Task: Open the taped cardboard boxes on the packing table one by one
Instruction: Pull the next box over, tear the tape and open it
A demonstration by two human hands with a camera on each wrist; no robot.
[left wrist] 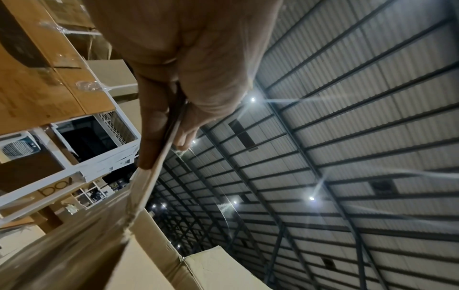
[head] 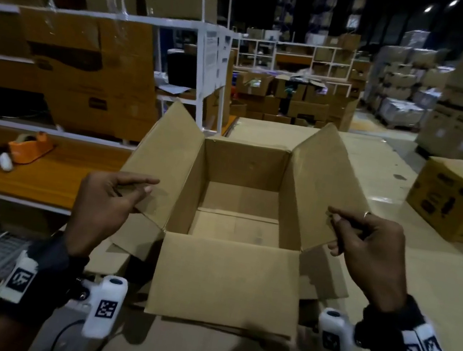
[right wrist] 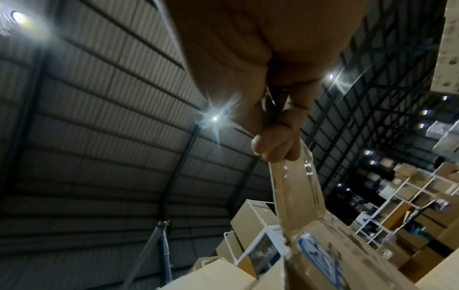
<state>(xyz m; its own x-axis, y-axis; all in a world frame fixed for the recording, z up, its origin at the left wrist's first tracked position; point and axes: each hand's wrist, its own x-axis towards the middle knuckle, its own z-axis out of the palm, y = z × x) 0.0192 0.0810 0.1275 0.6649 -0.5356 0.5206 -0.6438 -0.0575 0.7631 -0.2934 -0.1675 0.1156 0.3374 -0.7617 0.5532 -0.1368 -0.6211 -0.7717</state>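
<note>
the open cardboard box (head: pixel 239 207) is held between the two hands on the packing table (head: pixel 419 281), its four flaps already spread and its inside seen to be empty. the left side flap (head: pixel 166 159) is pinched at its near edge by the left hand (head: pixel 104 203), thumb above and fingers beneath; in the left wrist view the cardboard edge is seen clamped between thumb and fingers (left wrist: pixel 154 125). the right side flap (head: pixel 326 184) is pinched the same way by the right hand (head: pixel 369 252), and in the right wrist view a strip of clear tape (right wrist: pixel 295 186) is seen running away from the fingertips (right wrist: pixel 273 147) along the flap. from each grip the flap's long axis runs forward, away from the body, and the box cavity lies inward, between the two grips. a second cardboard box (head: pixel 460 199), apparently not yet opened, stands well apart, forward and outward of the right grip, so the right hand is judged the nearer for it. a tape dispenser (head: pixel 30 145) lies outward of the left grip.
</note>
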